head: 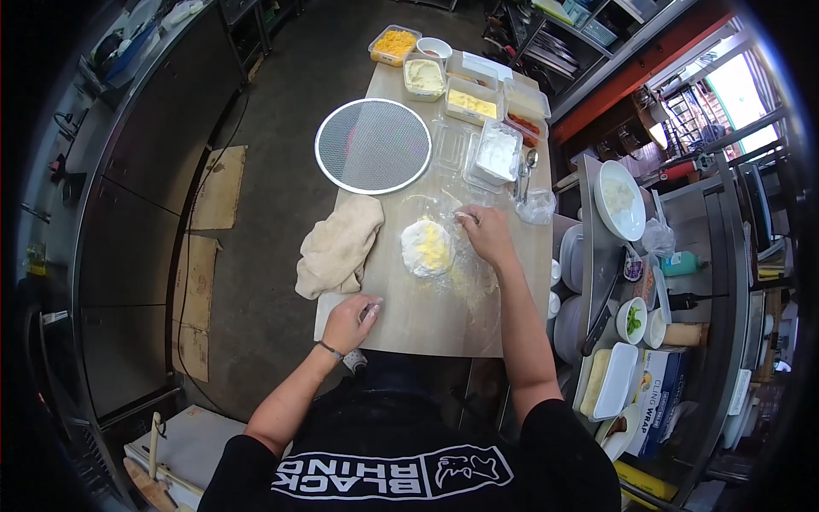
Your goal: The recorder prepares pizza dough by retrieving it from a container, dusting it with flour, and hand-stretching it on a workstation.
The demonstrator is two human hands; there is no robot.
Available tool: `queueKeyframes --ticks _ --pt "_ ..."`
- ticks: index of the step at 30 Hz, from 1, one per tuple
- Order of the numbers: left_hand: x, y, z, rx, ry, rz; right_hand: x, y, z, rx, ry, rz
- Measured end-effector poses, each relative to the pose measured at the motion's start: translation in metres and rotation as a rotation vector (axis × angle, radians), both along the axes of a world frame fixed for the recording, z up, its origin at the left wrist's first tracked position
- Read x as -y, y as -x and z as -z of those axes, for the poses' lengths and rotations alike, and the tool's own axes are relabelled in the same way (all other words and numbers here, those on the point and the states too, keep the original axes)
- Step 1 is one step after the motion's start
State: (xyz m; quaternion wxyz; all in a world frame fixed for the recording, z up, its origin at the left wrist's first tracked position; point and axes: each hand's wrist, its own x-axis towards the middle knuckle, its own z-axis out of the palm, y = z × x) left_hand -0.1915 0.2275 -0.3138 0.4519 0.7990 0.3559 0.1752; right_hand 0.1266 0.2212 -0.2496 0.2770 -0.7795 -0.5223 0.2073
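A round piece of dough (425, 249), dusted with white flour and yellow meal, lies flat on the wooden table (416, 326). Just right of it is my right hand (487, 232), above the floured surface and apart from the dough. Its fingertips are drawn together and floury; nothing is visible in them. My left hand (350, 323) is at the table's near left corner, fingers loosely curled and thumb apart, with no object seen in it. Beyond it, a beige cloth (342, 246) hangs over the left edge. Farther back lies a round mesh pizza screen (374, 146).
Past the dough stand a tub of white powder (496, 153), a tub of yellow meal (473, 104) and a tub of shredded cheese (393, 43). Spoons (526, 171) lie at the right edge. A steel shelf on the right holds a white bowl (619, 200) and a knife (598, 329).
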Motion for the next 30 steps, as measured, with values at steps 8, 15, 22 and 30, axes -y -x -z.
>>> queueKeyframes --ticks 8,15,22,30 --pt "0.004 -0.013 0.018 0.042 -0.003 0.015 0.009 0.047 0.118 -0.025 0.362 0.489" --pt "0.004 -0.027 0.014 0.073 0.143 0.041 0.007 0.032 0.140 -0.156 0.087 0.328" --pt "0.002 -0.022 -0.011 0.072 0.326 0.009 0.015 0.008 0.046 0.114 -0.013 0.132" --pt "0.003 -0.014 0.000 0.092 0.327 -0.017 0.029 -0.015 0.061 -0.665 -0.154 0.289"
